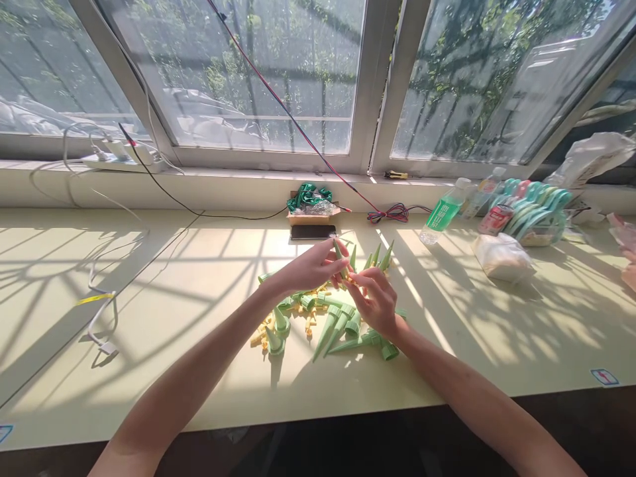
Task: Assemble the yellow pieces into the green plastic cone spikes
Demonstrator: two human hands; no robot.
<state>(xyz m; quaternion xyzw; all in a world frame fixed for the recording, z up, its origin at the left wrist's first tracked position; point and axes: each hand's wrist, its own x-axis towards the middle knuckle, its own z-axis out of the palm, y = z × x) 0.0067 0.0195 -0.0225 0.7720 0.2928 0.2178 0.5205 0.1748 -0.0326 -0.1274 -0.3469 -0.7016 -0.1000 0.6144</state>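
Above the pile, my left hand [318, 262] is closed around a green plastic watering spike [339, 252], its pointed end up. My right hand [373, 301] pinches at the lower end of that spike, with a small yellow bit at the fingertips; its shape is mostly hidden. Several more green spikes [342, 326] lie on the table below my hands, and a few stand upright behind my right hand. Small yellow valve pieces [309, 323] are scattered among them. Two green spikes [275, 339] stand on their caps at the left of the pile.
A phone [313, 232] and a small box [312, 213] of green items sit behind the pile. To the right are a green-labelled bottle [442, 213], a can [495, 218], a tissue pack [503, 257] and another person's hand [629, 268]. A white cable [102, 331] lies left.
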